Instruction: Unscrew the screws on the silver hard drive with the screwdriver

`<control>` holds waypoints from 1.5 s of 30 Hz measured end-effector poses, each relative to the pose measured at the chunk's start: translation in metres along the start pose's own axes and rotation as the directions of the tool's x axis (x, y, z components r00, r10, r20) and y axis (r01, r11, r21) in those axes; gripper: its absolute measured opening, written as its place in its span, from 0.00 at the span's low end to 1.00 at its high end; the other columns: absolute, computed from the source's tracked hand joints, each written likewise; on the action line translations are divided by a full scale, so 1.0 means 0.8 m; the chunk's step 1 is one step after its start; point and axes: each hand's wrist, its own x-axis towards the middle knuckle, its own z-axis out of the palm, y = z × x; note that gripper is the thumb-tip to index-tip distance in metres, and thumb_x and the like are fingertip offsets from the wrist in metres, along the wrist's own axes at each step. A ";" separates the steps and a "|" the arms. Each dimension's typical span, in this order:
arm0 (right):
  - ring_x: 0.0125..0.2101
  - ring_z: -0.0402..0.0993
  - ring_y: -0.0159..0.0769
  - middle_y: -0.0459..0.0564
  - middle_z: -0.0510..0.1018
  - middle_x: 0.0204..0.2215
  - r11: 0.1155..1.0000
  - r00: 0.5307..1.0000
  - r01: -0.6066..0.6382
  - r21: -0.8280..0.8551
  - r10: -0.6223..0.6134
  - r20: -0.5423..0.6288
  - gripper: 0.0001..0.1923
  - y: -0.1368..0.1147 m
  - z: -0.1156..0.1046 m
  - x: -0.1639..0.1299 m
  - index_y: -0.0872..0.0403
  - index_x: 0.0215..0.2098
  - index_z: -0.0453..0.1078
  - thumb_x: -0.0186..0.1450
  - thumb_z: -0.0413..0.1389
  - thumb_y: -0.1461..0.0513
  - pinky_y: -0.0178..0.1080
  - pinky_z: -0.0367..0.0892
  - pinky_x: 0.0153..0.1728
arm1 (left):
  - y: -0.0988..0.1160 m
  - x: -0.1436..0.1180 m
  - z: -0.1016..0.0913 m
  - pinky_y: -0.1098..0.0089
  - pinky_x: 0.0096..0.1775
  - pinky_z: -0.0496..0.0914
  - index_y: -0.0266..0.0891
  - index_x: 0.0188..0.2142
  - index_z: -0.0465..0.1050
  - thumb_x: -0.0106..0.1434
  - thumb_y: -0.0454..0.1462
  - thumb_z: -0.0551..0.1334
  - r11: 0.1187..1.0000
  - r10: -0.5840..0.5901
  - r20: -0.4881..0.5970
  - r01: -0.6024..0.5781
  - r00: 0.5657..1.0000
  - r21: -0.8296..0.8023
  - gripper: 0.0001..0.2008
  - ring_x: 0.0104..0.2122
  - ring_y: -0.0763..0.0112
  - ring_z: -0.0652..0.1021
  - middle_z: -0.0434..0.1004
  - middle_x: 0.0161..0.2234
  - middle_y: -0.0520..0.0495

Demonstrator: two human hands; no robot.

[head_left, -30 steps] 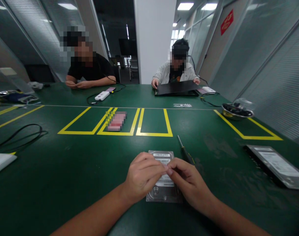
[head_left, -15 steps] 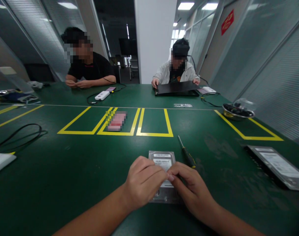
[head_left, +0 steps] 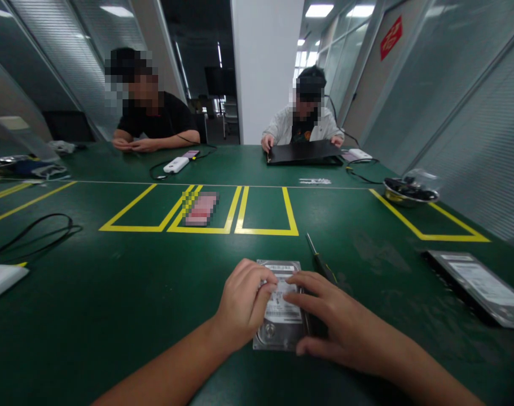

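A hard drive [head_left: 282,313] with a white label lies flat on the green table in front of me. My left hand [head_left: 243,304] is over its left side, thumb and fingers pinched together. Whatever may be in that pinch is too small or hidden to make out. On the other side, my right hand [head_left: 335,318] has its fingers spread, fingertips over the label and thumb near the lower right corner. Whether they touch the drive I cannot tell. Just beyond this hand lies a screwdriver [head_left: 320,264], its handle partly covered by the fingers.
Another hard drive [head_left: 480,287] rests at the right. Yellow tape [head_left: 267,231] marks areas farther back, one bearing a pink phone [head_left: 201,208]. A metal bowl [head_left: 411,194] stands far right, a white device [head_left: 3,282] at left. Two people sit opposite; one holds a black panel [head_left: 305,152].
My hands, which met over the drive, have come apart. The right hand has opened and shifted right, uncovering more of the label. The left hand stays pinched.
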 end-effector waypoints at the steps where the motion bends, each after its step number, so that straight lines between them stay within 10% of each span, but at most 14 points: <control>1: 0.64 0.50 0.51 0.54 0.56 0.65 1.000 0.998 -0.017 0.004 0.017 0.065 0.40 0.001 -0.003 -0.001 0.49 0.63 0.63 0.55 0.68 0.51 0.54 0.57 0.62 | -0.001 0.000 0.000 0.65 0.38 0.65 0.39 0.37 0.68 0.68 0.30 0.56 1.000 -0.030 0.003 0.030 1.000 -0.004 0.05 0.35 0.65 0.72 0.73 0.33 0.48; 5: 0.68 0.40 0.53 0.52 0.47 0.69 0.997 0.978 -0.071 0.004 0.069 0.198 0.53 0.002 -0.005 -0.002 0.46 0.67 0.55 0.48 0.72 0.55 0.56 0.52 0.64 | -0.005 0.000 0.005 0.66 0.38 0.65 0.40 0.37 0.67 0.69 0.31 0.55 0.993 -0.118 -0.013 0.118 0.993 -0.014 0.05 0.35 0.65 0.72 0.72 0.33 0.48; 27: 0.68 0.41 0.53 0.53 0.52 0.68 0.993 0.992 0.033 0.110 -0.046 0.120 0.36 0.003 0.013 0.004 0.49 0.63 0.63 0.58 0.64 0.55 0.59 0.51 0.64 | -0.013 0.016 0.006 0.63 0.40 0.63 0.39 0.35 0.68 0.69 0.33 0.54 0.975 -0.179 -0.040 0.183 0.983 0.126 0.06 0.37 0.63 0.70 0.73 0.33 0.48; 45: 0.68 0.41 0.56 0.55 0.51 0.68 0.976 0.994 0.074 0.205 -0.088 0.060 0.37 0.005 0.019 0.006 0.49 0.65 0.61 0.58 0.64 0.56 0.60 0.51 0.63 | -0.027 0.077 0.015 0.62 0.40 0.64 0.40 0.33 0.73 0.65 0.32 0.59 0.939 -0.165 0.331 0.046 0.929 0.340 0.06 0.37 0.62 0.72 0.78 0.34 0.50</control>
